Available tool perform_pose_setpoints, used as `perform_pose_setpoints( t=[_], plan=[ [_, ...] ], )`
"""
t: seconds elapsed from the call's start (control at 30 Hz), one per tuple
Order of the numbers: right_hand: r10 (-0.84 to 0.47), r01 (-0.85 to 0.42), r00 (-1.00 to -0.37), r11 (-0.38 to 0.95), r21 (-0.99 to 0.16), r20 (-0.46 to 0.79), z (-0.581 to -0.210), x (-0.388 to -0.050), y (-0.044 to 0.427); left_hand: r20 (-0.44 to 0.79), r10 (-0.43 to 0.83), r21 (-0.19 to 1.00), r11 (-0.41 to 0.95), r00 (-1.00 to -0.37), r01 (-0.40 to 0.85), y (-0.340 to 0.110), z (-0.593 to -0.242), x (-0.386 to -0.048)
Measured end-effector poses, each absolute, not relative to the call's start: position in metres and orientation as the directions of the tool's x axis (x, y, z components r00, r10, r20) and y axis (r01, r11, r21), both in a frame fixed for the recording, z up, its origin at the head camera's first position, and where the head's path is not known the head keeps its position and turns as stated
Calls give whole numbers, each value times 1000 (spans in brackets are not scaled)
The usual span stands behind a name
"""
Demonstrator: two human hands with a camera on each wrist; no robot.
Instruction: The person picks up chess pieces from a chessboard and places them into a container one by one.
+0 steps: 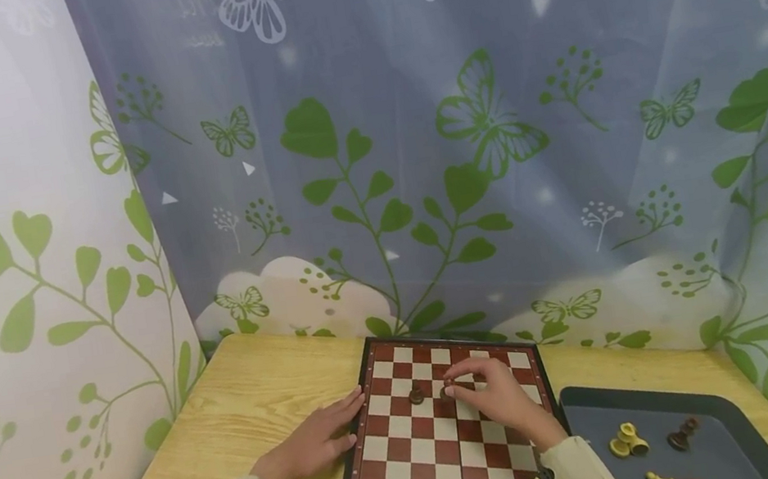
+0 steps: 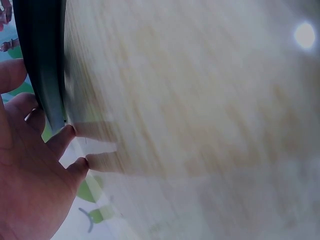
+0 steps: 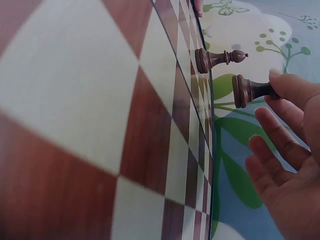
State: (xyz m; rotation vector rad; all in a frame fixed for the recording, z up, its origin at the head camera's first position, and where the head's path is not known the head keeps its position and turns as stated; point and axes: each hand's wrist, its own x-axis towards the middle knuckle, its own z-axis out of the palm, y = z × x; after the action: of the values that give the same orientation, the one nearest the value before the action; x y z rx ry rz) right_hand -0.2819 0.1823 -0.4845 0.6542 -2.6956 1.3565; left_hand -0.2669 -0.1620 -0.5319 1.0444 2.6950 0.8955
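A red-and-white chessboard (image 1: 415, 450) with a dark rim lies on the table. My right hand (image 1: 501, 400) is over its far half, pinching a dark brown chess piece (image 3: 250, 91) between thumb and index finger. The piece's top is hidden by the fingers, and its base looks raised off the board. A dark brown bishop (image 3: 220, 59) stands upright on the board to the left of it, also the dark bishop (image 1: 415, 394) in the head view. Along the board's left edge, my left hand (image 1: 317, 440) rests with extended fingers touching the rim.
At the right stands a dark tray (image 1: 675, 394) holding several chess pieces, among them yellow pieces (image 1: 627, 441) and a dark knight-like piece (image 1: 683, 435). The light wooden table (image 1: 264, 382) meets a printed curtain (image 1: 414, 144) at the back and left.
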Motion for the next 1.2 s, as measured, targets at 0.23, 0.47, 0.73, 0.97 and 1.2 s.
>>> perform_pose_setpoints(
  t=[0.23, 0.47, 0.73, 0.97, 1.2],
  plan=[
    [-347, -398, -907, 527, -751, 237, -485, -273, 194, 85, 644, 563, 598, -760, 570, -162, -530, -267],
    [-338, -406, -907, 546, -733, 250, -484, -263, 202, 80, 638, 578, 596, -766, 557, -162, -530, -268],
    [-361, -384, -910, 546, -745, 205, -475, -251, 214, 84, 638, 584, 591, -766, 556, -161, -530, -267],
    [-381, -420, -897, 583, -695, 223, -476, -241, 226, 109, 646, 582, 575, -755, 576, -161, -530, -266],
    [-326, -360, -926, 601, -713, 193, -478, -231, 235, 170, 655, 567, 546, -736, 617, -162, -537, -269]
  ],
)
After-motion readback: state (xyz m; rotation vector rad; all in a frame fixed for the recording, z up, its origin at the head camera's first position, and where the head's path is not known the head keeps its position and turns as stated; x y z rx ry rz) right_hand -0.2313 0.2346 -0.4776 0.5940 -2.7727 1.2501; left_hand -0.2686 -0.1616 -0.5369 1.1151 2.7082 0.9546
